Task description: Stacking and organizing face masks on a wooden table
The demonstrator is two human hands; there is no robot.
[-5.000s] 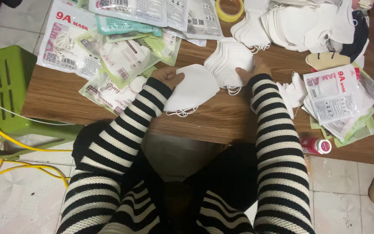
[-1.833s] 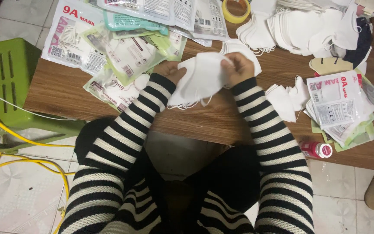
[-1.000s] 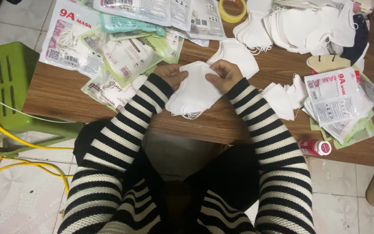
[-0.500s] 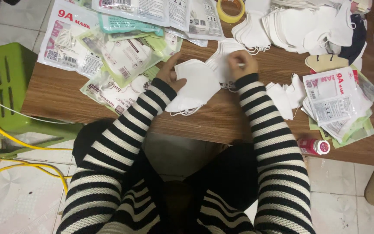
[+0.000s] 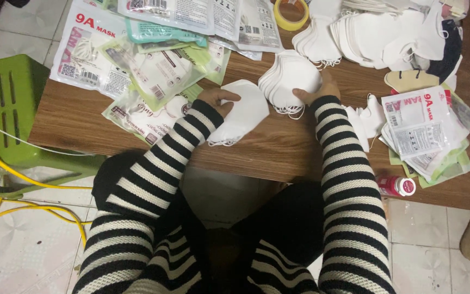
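Landmark: the small stack of white masks (image 5: pixel 289 81) near the middle of the wooden tabletop (image 5: pixel 278 152); all places are given from it.

Nearest the body, left of the stack: the left hand (image 5: pixel 216 98) rests on a folded white mask (image 5: pixel 243 111) lying flat on the tabletop; fingers curled over its upper edge, thumb side hidden, so a full grip cannot be confirmed.

At the stack itself: the right hand (image 5: pixel 319 90) holds its right side; fingers pressed against the stack edge, apparently steadying it.

Right of the stack, near the tabletop's front edge: a small red-and-white bottle (image 5: pixel 397 186); above it a pile of printed mask pouches (image 5: pixel 425 130).

Left of the stack: more pouches (image 5: pixel 148 71), several seemingly flat and empty.

Beyond the stack: a large loose heap of white masks (image 5: pixel 387 32); a yellow tape roll (image 5: pixel 291 12).

Judgement on progress: stacking is under way; one small stack formed, one mask in hand, most masks still in the far heap.
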